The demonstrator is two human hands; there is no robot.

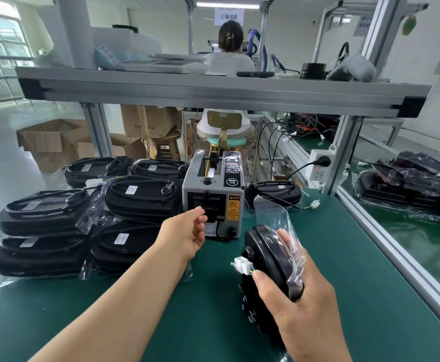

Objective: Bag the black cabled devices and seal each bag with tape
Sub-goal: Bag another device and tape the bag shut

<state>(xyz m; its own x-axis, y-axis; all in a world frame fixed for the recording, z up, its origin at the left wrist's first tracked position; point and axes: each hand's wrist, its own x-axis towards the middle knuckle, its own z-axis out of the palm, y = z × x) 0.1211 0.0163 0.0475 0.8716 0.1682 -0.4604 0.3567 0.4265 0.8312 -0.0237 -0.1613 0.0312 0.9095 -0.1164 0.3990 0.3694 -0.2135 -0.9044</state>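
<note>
My right hand (pixel 294 296) grips a black cabled device (pixel 268 259) held on edge above the green table (pixel 344 257). A clear plastic bag (pixel 273 215) sits partly over the device, under my fingers. The device's white connector (pixel 241 265) sticks out to the left by my thumb. My left hand (pixel 184 231) reaches to the outlet slot of the grey tape dispenser (pixel 213 194), fingers loosely curled at the slot; whether they pinch tape cannot be made out. A bare black device (pixel 276 190) lies behind the dispenser on the right.
Several bagged black devices (pixel 56 226) are stacked at the left of the table. An aluminium shelf (pixel 213 92) runs overhead. A white power socket (pixel 320 168) hangs on the frame post. More bagged devices (pixel 409 184) lie beyond the right rail. A person sits far back.
</note>
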